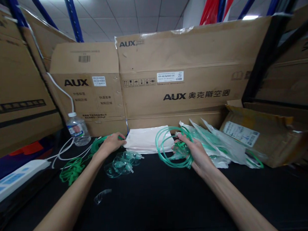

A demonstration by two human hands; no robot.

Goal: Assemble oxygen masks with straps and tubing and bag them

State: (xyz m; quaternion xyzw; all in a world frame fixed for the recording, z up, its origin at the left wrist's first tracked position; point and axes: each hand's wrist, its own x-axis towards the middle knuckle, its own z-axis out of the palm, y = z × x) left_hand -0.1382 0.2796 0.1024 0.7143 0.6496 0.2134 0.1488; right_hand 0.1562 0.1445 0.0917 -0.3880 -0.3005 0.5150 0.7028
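In the head view my right hand (194, 150) is closed around a coil of green tubing (161, 142), with a clear green oxygen mask (180, 150) bunched against the palm. My left hand (114, 142) reaches to the back of the table, its fingertips pinched at the left edge of a stack of flat white bags (145, 139). Just in front of that stack lie several clear green masks (123, 163) in a loose group. A heap of green elastic straps (72, 170) rests left of my left forearm, and more green tubing (96, 144) lies partly behind my left wrist.
Filled bags (213, 139) lean at the right beside an open cardboard box (251, 132). A plastic bottle (78, 130), white cables and a power strip (17, 181) stand at the left. One small clear piece (102, 195) lies in front. Tall cardboard panels (186, 62) close off the back.
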